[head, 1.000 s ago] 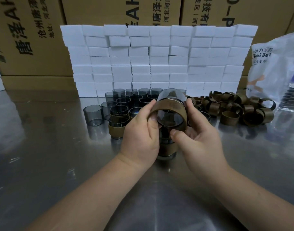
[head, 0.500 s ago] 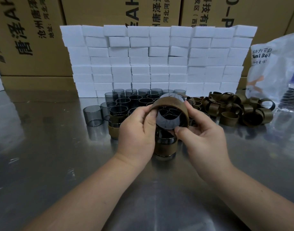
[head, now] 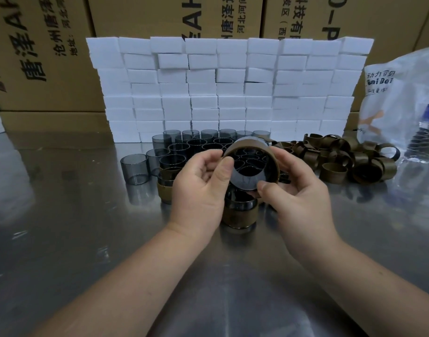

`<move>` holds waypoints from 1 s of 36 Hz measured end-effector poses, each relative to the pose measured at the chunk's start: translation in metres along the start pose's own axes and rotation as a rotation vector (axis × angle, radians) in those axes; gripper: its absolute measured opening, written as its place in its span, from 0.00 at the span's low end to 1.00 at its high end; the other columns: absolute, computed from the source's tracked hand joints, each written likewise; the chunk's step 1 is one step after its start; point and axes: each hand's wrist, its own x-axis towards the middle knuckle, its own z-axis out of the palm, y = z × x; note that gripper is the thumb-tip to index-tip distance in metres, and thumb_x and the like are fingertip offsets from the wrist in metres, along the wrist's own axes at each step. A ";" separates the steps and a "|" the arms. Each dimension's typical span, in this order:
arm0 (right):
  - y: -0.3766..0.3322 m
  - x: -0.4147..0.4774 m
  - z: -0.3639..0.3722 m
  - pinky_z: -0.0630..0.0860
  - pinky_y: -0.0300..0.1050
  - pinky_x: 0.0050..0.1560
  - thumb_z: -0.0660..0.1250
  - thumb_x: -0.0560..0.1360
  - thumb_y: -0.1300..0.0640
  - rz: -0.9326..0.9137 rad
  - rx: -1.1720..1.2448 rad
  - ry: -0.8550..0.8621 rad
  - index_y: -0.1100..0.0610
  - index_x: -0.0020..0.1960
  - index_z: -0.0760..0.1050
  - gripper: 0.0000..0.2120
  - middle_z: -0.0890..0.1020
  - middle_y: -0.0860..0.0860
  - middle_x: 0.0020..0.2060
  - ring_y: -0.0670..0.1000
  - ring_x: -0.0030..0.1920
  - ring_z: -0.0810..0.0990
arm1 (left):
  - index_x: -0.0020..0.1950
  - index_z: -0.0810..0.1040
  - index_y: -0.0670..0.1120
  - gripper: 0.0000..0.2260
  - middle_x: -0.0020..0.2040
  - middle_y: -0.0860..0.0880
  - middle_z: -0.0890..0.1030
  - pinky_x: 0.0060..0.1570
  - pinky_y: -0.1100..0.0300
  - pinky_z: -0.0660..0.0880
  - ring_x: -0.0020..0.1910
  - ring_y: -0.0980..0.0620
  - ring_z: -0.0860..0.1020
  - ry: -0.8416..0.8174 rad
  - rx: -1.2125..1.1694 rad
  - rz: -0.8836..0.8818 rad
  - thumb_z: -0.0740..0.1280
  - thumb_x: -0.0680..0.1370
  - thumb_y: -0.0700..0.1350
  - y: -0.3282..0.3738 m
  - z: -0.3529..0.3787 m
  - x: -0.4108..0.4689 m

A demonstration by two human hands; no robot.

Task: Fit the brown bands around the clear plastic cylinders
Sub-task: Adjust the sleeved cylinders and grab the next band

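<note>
Both hands hold one clear smoky cylinder (head: 247, 177) above the table, its open end turned toward me, with a brown band (head: 247, 143) wrapped round it. My left hand (head: 199, 190) pinches the left rim with the thumb. My right hand (head: 296, 198) grips the right side, thumb on the lower rim. Below them stands a banded cylinder (head: 240, 212), and another banded cylinder (head: 164, 186) stands to the left. Several bare cylinders (head: 135, 169) cluster behind. A heap of loose brown bands (head: 342, 159) lies to the right.
A wall of white foam blocks (head: 228, 88) stands behind the cylinders, with cardboard boxes (head: 43, 57) behind it. A white plastic bag (head: 400, 100) and a water bottle (head: 425, 144) sit at the far right. The table (head: 62, 239) is shiny metal.
The held cylinder has tipped so its open end faces me more squarely. Both hands shifted slightly lower and their thumbs moved along the rim.
</note>
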 end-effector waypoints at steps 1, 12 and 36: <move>0.001 0.000 0.000 0.78 0.35 0.41 0.64 0.72 0.73 -0.004 0.004 -0.007 0.48 0.55 0.73 0.23 0.83 0.37 0.34 0.40 0.34 0.80 | 0.53 0.74 0.50 0.14 0.42 0.59 0.79 0.43 0.74 0.71 0.42 0.69 0.77 -0.019 -0.014 -0.013 0.65 0.72 0.56 -0.001 0.000 0.000; 0.009 0.001 0.002 0.77 0.34 0.44 0.69 0.64 0.54 0.101 0.169 -0.059 0.48 0.69 0.61 0.35 0.73 0.45 0.63 0.39 0.47 0.82 | 0.48 0.79 0.50 0.16 0.43 0.52 0.81 0.29 0.64 0.72 0.38 0.55 0.79 -0.222 -0.381 -0.369 0.61 0.69 0.58 -0.001 0.000 0.003; 0.010 0.006 0.000 0.74 0.41 0.35 0.61 0.66 0.39 0.129 0.135 -0.149 0.57 0.56 0.75 0.27 0.81 0.52 0.38 0.46 0.31 0.77 | 0.43 0.74 0.46 0.17 0.37 0.47 0.79 0.27 0.63 0.67 0.34 0.49 0.72 -0.400 -0.609 -0.626 0.63 0.66 0.59 0.006 -0.004 0.006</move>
